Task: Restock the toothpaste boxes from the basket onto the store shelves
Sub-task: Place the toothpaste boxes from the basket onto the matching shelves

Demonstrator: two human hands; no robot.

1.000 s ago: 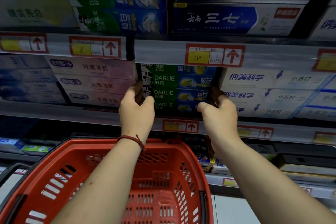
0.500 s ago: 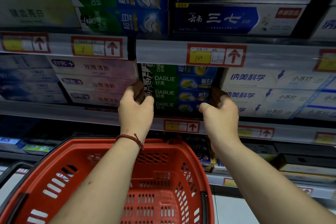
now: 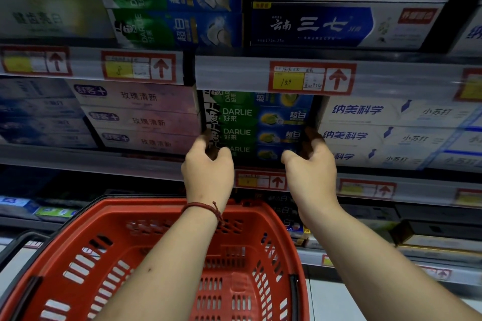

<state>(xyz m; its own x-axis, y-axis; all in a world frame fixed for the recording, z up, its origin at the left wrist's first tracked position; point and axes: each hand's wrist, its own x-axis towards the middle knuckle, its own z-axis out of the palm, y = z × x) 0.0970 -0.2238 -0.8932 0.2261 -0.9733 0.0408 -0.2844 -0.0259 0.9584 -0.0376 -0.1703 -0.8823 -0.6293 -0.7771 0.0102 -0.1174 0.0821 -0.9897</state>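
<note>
A stack of green and blue Darlie toothpaste boxes (image 3: 257, 125) lies on the middle shelf (image 3: 104, 161). My left hand (image 3: 207, 168) grips the left end of the lowest boxes, fingers curled round the corner. My right hand (image 3: 310, 167) grips the right end of the same stack, fingertips tucked behind it. The red basket (image 3: 161, 263) sits below my forearms; the part of its inside that shows holds no boxes.
Pink and white boxes (image 3: 140, 117) stand left of the stack, white and blue boxes (image 3: 386, 133) right of it. The upper shelf carries more Darlie boxes (image 3: 172, 5) and dark blue boxes (image 3: 333, 23). Price rails with red arrow tags (image 3: 313, 78) front each shelf.
Both hands stay on the ends of the Darlie stack and have shifted only slightly. The basket has not moved.
</note>
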